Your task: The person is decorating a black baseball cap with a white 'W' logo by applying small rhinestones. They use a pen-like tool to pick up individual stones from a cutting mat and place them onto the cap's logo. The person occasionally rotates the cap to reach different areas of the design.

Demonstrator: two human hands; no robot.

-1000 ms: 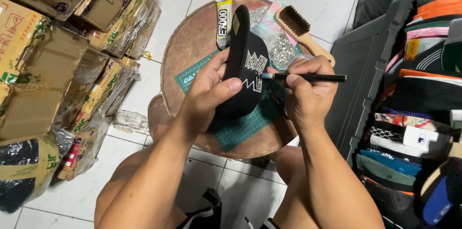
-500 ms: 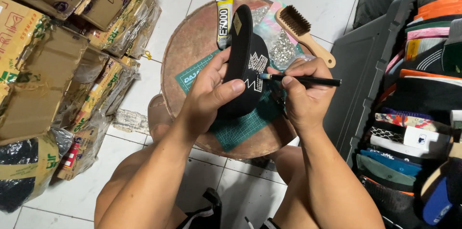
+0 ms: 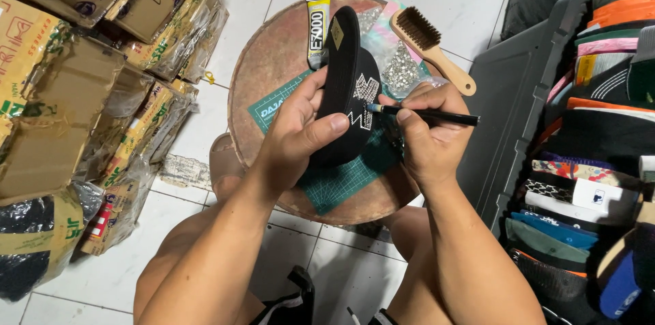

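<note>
Above the round brown wooden stool (image 3: pixel 266 59), gripping a black flat-brimmed cap (image 3: pixel 341 65) in the left hand (image 3: pixel 300 137), fingers closed around its crown, thumb pressing on the front panel. Holding the cap tilted on its side, just over a green gridded cutting mat (image 3: pixel 341 178), with the brim pointing away.

Pinching a thin black pen-like tool (image 3: pixel 437 117) in the right hand (image 3: pixel 423 134), closed tight as for writing, and touching its pale tip to the sparkling silver stone pattern (image 3: pixel 361 89) on the front of the cap. Judging from this, working on one small spot at the edge of the pattern, probably placing or pressing a single stone; too small for telling if a stone is on the tip.

Calling next, most likely, for a steady cap and a light, exact press of the tip, without smearing or knocking the neighbouring stones.

Lying behind on the stool: a white and yellow glue tube (image 3: pixel 316 24), a wooden brush with dark bristles (image 3: pixel 430 45), a clear bag of small shiny stones (image 3: pixel 399 69). Standing at the right, a grey plastic crate (image 3: pixel 498 127) of stacked caps; at the left, wrapped cardboard boxes (image 3: pixel 82 93).
</note>
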